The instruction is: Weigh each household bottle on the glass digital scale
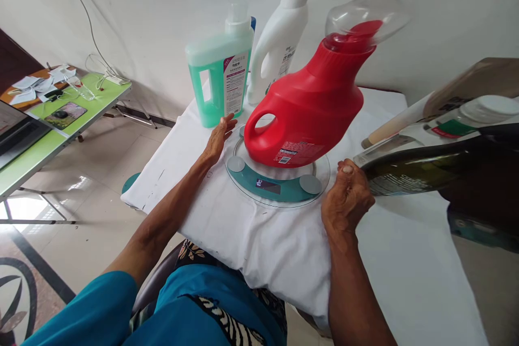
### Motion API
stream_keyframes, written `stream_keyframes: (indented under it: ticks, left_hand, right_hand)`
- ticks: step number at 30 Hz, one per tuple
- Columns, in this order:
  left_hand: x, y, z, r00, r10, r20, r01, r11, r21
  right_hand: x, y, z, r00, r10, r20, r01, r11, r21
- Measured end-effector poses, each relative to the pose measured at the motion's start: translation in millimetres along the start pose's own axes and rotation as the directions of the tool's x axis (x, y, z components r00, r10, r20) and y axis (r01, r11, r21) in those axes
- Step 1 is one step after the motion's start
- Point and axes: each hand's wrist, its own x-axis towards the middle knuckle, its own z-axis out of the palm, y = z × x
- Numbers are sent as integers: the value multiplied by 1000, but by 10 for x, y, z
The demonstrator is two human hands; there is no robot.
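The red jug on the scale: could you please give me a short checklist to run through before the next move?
1. Red jug sits on the round scale: ok.
2. Scale display is lit, but its digits are too small to read: cannot tell.
3. Left hand off the scale: not ok, it lies at the rim.
4. Right hand off the scale: cannot tell, it rests at the edge.
5. Green jug stands apart from the scale: ok.

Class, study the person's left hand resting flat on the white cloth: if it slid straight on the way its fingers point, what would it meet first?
Probably the green detergent jug: the left hand points up and away towards its base, passing the glass scale rim, though depth is unclear.
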Motion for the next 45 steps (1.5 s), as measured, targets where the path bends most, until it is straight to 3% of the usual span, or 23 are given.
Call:
stream_keyframes:
  ticks: [12, 25, 36, 41, 45]
  left_hand:
    - [-32, 77, -3, 1000, 21, -12, -22, 999, -27]
    - [-42, 152, 8, 1000, 17, -1, -17, 997, 76]
    - [-50, 215, 86, 999, 48, -13, -48, 998, 36]
    - [-115, 454, 257, 983, 185, -1, -184, 977, 104]
    - [-127, 740, 465, 926, 372, 61, -377, 907, 185]
  right_hand:
    - [-13, 20, -13, 1000, 26, -5, -26, 1000, 4]
    - [-4, 5, -5, 997, -47, -56, 47, 999, 5]
    - [-14, 1, -14, 998, -43, -41, 43, 999, 6]
    - [-14, 30, -17, 1000, 4, -17, -3, 1000, 22]
    - [-14, 61, -21, 1000, 19, 5, -20, 999, 40]
